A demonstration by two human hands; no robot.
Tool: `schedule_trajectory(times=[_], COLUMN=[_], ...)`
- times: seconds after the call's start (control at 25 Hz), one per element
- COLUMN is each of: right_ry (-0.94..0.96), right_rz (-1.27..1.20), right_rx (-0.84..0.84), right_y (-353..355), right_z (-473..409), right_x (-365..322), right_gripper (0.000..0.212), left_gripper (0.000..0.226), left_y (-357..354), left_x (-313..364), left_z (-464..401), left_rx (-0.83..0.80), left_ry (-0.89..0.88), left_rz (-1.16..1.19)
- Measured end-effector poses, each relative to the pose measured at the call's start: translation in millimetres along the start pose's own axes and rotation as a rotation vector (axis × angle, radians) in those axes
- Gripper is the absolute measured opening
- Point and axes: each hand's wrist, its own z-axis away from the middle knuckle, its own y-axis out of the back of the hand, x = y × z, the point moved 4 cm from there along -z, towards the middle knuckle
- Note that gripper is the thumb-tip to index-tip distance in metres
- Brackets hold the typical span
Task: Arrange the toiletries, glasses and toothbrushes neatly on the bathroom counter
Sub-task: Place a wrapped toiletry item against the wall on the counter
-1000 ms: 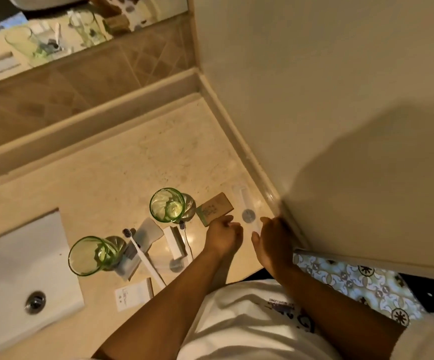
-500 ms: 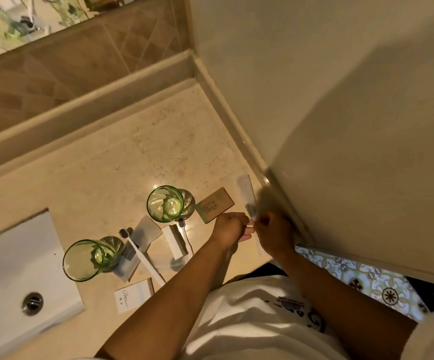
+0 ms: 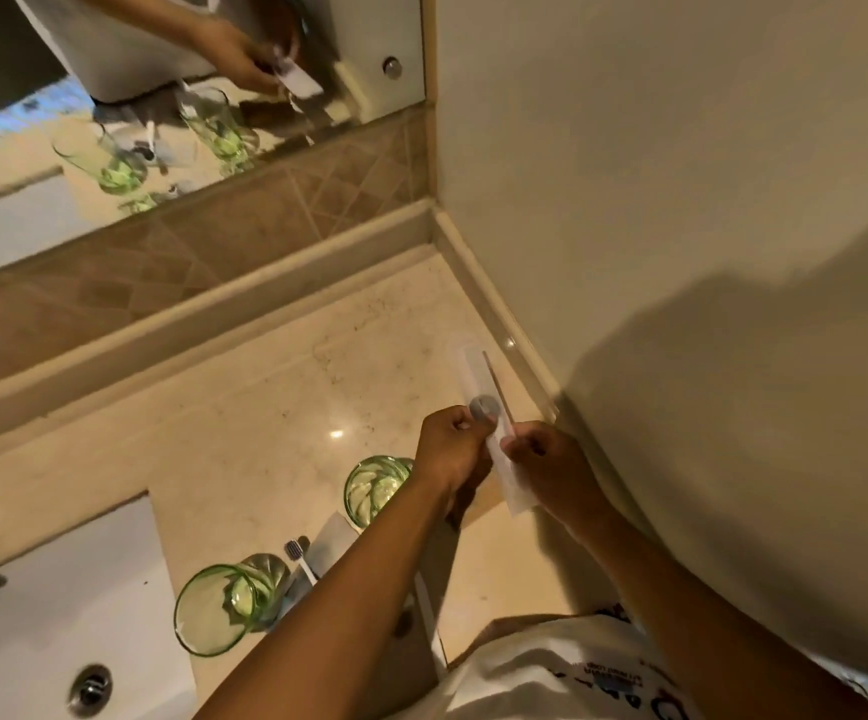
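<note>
Both hands hold a long white wrapped toothbrush packet (image 3: 479,374) above the beige counter (image 3: 244,423), near the right wall. My left hand (image 3: 450,449) pinches its left edge by the round seal. On the other edge, my right hand (image 3: 546,459) pinches it. Two green glasses stand on the counter: one (image 3: 372,491) just left of my left wrist, one (image 3: 224,605) by the sink. An unwrapped toothbrush (image 3: 299,556) with dark bristles lies between them on a white sachet (image 3: 333,537); my left forearm hides the other toiletries.
A white sink (image 3: 57,589) with a metal drain (image 3: 89,685) fills the lower left. A raised ledge (image 3: 203,309) and a mirror (image 3: 161,96) run along the back. The cream wall (image 3: 681,252) bounds the counter on the right.
The two hands have lifted the wrapped toothbrush packet off the counter near the wall and hold it between them. The view has tilted up, so the mirror shows more.
</note>
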Motion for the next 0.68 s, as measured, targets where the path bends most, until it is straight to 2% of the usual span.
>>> schedule_trajectory(times=[0.08,0.16,0.32,0.48,0.6,0.68], right_ry=[-0.020,-0.114,-0.259,-0.162,-0.116,-0.160], right_rz=[0.018,-0.018,-0.330,-0.340,-0.435,-0.492], right_rx=[-0.056,-0.097,-0.108,-0.083,-0.056,0.009], right_y=[-7.9,-16.6,-32.5,-38.5,-43.7,-47.4], right_z=[-19.0,-36.6,-61.1,-81.8,-98.6,-114.8], right_x=[-10.3,-11.1,-7.5,-21.6,-28.3,-27.3], right_gripper=[0.033,0.030,0.019,0.030,0.026,0.023], left_gripper=[0.025,0.033,0.042,0.052,0.040,0.029], left_y=[13.7,27.1,46.0,54.0,55.6,55.7], left_x=[18.7,35.4,57.3,72.7,78.8,83.7], left_z=[-21.2,-43.8,-86.2,-126.1,-149.9,-166.2], left_rx=[0.046,0.097,0.138,0.123,0.077,0.055], left_ry=[-0.029,-0.069,-0.072,-0.031,0.010,0.026], left_rz=[0.002,-0.036,-0.053,-0.102,-0.103,-0.106])
